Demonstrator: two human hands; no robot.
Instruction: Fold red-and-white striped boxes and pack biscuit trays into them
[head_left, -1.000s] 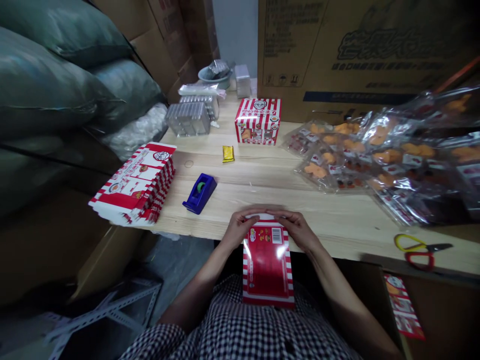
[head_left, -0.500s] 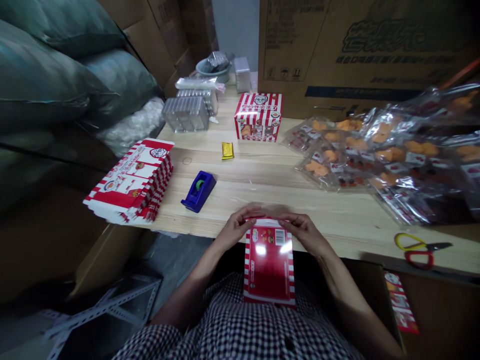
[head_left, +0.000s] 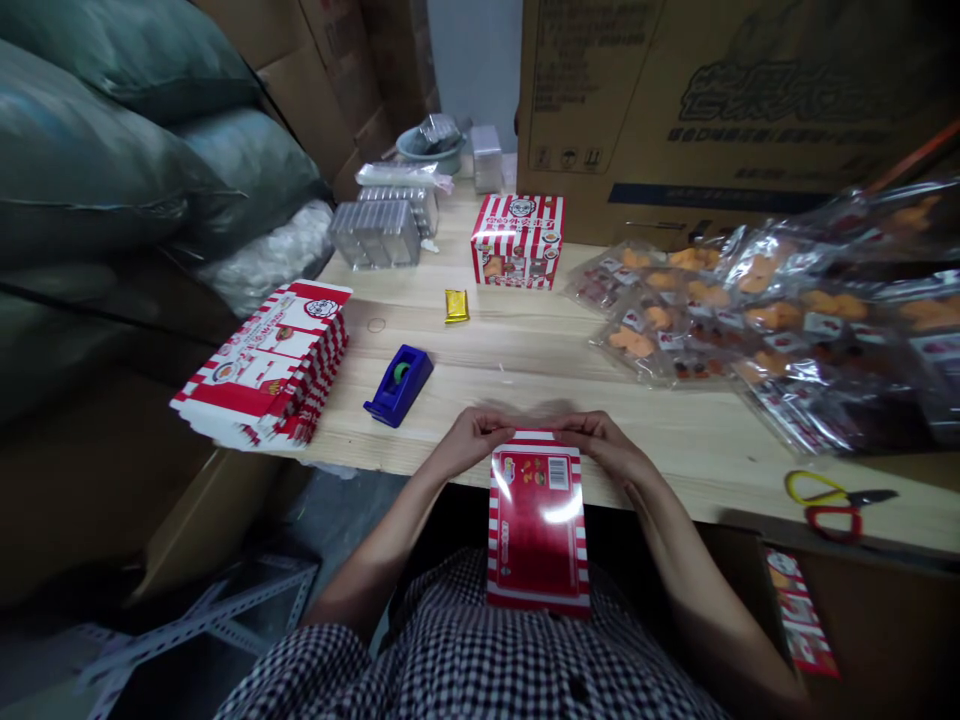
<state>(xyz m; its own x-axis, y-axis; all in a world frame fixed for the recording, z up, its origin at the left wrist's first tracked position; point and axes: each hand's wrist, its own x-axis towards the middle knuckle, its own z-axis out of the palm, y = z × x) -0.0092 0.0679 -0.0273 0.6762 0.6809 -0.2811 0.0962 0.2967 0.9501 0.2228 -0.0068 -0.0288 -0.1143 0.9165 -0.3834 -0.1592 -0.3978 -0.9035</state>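
A red carton with striped red-and-white sides (head_left: pixel 536 535) rests against my checked shirt, its barcode side up. My left hand (head_left: pixel 480 436) pinches its far left corner. At the far right corner, my right hand (head_left: pixel 598 440) grips the same end with thumb on top. The fingers under and behind the edge are partly hidden. Beyond my left hand stands a blue tape dispenser (head_left: pixel 400 385) with a green core. A small gold packet (head_left: pixel 456 306) lies farther back, in front of an upright striped box (head_left: pixel 517 242).
Flat striped cartons (head_left: pixel 262 365) are stacked at the left. Clear plastic boxes (head_left: pixel 375 235) stand behind them. Bagged orange pieces (head_left: pixel 705 310) are heaped at the right, with scissors (head_left: pixel 840 503) near the edge. A large cardboard box (head_left: pixel 577 120) backs the table (head_left: pixel 525 345).
The flap at the carton's far end has folded, and a striped band now shows there. Both hands have shifted slightly and still hold that end.
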